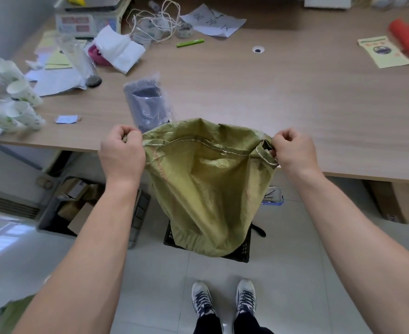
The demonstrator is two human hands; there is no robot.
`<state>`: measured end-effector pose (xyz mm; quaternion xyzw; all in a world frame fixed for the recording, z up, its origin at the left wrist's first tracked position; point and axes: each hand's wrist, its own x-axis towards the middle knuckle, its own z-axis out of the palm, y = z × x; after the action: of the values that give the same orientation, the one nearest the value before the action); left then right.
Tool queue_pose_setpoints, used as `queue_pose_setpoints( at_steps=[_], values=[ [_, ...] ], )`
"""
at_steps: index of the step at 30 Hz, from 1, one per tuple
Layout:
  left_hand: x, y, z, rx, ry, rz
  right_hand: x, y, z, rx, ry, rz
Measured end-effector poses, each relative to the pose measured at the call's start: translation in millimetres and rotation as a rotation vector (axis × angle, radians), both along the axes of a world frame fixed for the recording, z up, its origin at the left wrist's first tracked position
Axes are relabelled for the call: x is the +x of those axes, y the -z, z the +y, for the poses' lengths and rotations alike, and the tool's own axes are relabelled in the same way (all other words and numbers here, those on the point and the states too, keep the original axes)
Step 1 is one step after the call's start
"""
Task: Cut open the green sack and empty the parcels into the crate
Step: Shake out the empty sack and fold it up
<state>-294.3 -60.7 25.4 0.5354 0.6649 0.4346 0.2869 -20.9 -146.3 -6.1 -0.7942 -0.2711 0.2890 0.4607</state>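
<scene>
below and left of the left hand [121, 150], a grey bin [139, 213] holds cardboard boxes. that hand's fingers are curled tight round the left corner of the green sack [205, 189]. the sack hangs between both grips, its stitched seam running from one to the other, its lower end down over a black crate [243, 253] on the floor. the right hand [292, 150] pinches the right corner.

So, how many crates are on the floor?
2. A grey crate holding parcels stands at left; a black crate sits below the hanging green sack, mostly covered. More may hide under the table.
</scene>
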Motion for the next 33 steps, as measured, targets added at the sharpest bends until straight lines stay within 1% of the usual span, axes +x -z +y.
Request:
queue_pose_setpoints(
  at_steps=[3,5,6,9,10,12,14,15,17,18,20,22,24,27,29,31,33],
  values=[
    [0,-17,3,0.105,-0.050,-0.174,4,-11,4,0.105,0.029,0.019],
    [-1,-25,6,0.154,-0.049,-0.237,7,-20,8,0.178,0.043,0.036],
    [0,-25,7,0.138,-0.024,-0.222,7,-21,8,0.181,0.044,0.034],
    [2,-17,3,0.012,0.017,-0.024,4,-12,3,0.077,0.018,0.024],
    [1,-15,3,-0.002,0.009,-0.015,3,-11,2,0.056,0.007,0.035],
    [-1,-24,4,0.031,-0.011,-0.112,3,-18,3,0.084,-0.004,0.044],
    [-3,-40,7,0.118,-0.037,-0.228,3,-34,7,0.179,0.011,0.042],
    [-3,-49,8,0.172,-0.034,-0.244,4,-42,10,0.232,0.014,0.043],
    [-1,-60,8,0.235,0.013,-0.229,5,-54,14,0.312,0.007,0.053],
    [1,-60,7,0.226,0.039,-0.211,5,-55,15,0.321,0.001,0.055],
    [3,-49,8,0.136,0.051,-0.151,2,-46,15,0.261,-0.004,0.045],
    [4,-36,5,0.045,0.033,-0.112,-2,-33,12,0.147,-0.012,0.037],
    [5,-37,2,0.031,0.035,-0.141,-5,-30,9,0.108,-0.023,0.044],
    [10,-58,4,0.134,0.036,-0.261,-7,-50,14,0.245,-0.018,0.080],
    [14,-70,5,0.212,0.068,-0.266,-7,-65,17,0.330,-0.038,0.097],
    [15,-67,6,0.201,0.085,-0.218,-8,-65,18,0.327,-0.053,0.087],
    [16,-55,4,0.110,0.072,-0.162,-11,-53,16,0.243,-0.060,0.069]
  ],
)
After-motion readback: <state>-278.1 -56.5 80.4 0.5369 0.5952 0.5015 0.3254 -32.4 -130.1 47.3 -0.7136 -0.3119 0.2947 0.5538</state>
